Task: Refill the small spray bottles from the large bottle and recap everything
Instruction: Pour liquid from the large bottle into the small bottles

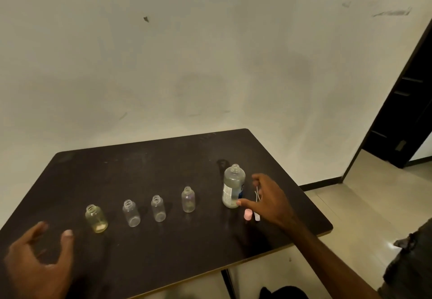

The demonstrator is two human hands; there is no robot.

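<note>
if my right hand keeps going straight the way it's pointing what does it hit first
Most likely the large bottle: the right hand is open, its thumb tip already beside the bottle's base. Depth is hard to judge, so actual contact is unclear.

Clear glossy plastic large bottle (233, 186); dark matt table (163, 158).

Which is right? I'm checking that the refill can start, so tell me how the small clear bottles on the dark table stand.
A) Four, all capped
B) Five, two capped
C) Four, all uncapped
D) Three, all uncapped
C: four small clear bottles stand in a row on the dark table, at and, each showing a bare threaded neck with no cap.
</note>
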